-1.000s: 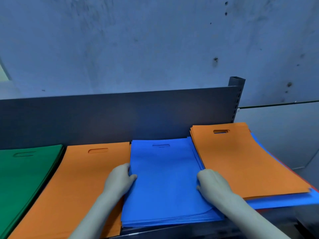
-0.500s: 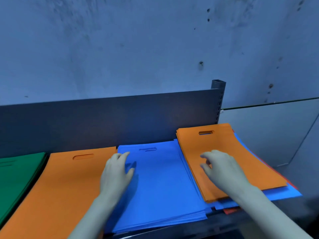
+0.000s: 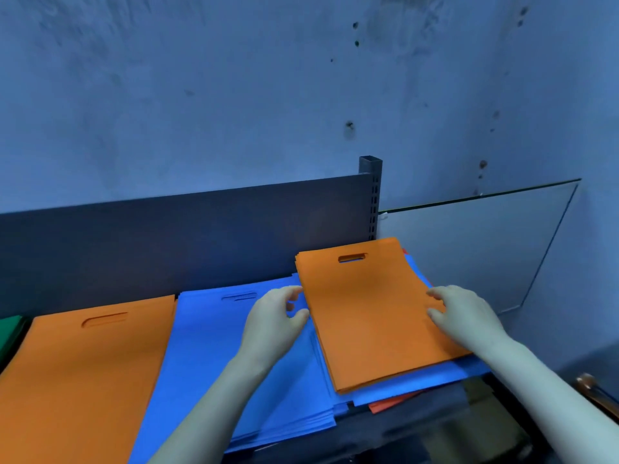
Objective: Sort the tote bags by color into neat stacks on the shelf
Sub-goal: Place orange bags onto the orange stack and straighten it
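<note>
- Here, the left hand [image 3: 273, 324] reaches in from the lower middle of the view, forearm angled up and to the right, and stops at the left edge of the small orange stack [image 3: 371, 313]; the fingers are loosely curled and parted, thumb apart from them, holding nothing.
- The right hand [image 3: 464, 316] comes in from the lower right, forearm running diagonally up and to the left, and lies over the right edge of that same stack; its fingers [image 3: 438, 293] are bent and slightly spread, with no bag gripped that can be seen.
- The small orange stack sits near the right end of the shelf [image 3: 402, 426], tilted a little, its handle cut-out toward the back panel [image 3: 187, 242].
- It rests on loose blue bags [image 3: 435, 380] and partly overlaps the blue stack [image 3: 214, 356] in the middle of the shelf.
- A corner of a red-orange bag [image 3: 390, 405] pokes out under the blue ones at the shelf's front edge; how many lie beneath is hidden.
- The large orange stack [image 3: 87, 380] lies just left of the blue stack, its near end cut off by the bottom of the view.
- Only a sliver of the green stack [image 3: 8, 333] shows at the left edge.
- Whether either hand's fingertips actually touch the bags is hard to make out.
- A brownish object [image 3: 593, 390] at the lower right is blurred and cannot be identified.
</note>
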Tool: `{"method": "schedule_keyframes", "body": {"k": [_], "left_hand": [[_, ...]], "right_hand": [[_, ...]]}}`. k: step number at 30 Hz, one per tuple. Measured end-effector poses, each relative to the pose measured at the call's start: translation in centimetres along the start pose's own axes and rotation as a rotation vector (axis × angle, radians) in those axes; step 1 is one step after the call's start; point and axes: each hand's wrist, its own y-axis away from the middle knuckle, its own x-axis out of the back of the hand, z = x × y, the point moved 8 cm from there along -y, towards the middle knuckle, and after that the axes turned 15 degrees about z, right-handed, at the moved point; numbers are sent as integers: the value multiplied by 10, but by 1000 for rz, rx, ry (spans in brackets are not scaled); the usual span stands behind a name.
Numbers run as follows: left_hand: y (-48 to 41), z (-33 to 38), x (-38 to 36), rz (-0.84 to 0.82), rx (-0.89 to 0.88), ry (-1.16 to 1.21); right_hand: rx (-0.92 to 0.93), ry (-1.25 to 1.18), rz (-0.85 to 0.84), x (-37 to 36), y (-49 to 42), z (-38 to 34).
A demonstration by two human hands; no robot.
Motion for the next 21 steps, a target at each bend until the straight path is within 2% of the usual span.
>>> {"method": "schedule_keyframes", "body": {"k": [6, 9, 18, 21], "left_hand": [[15, -8, -52, -136, 318, 162], [21, -12, -65, -142, 377, 174], [30, -18, -69, -92, 502, 181], [29, -23, -67, -71, 534, 185]], "right_hand": [[-71, -64, -71, -28, -16, 24], [-102, -98, -57, -37, -22, 32], [-267, -189, -171, -58, -31, 47], [-247, -251, -175, -82, -41, 57]]}}
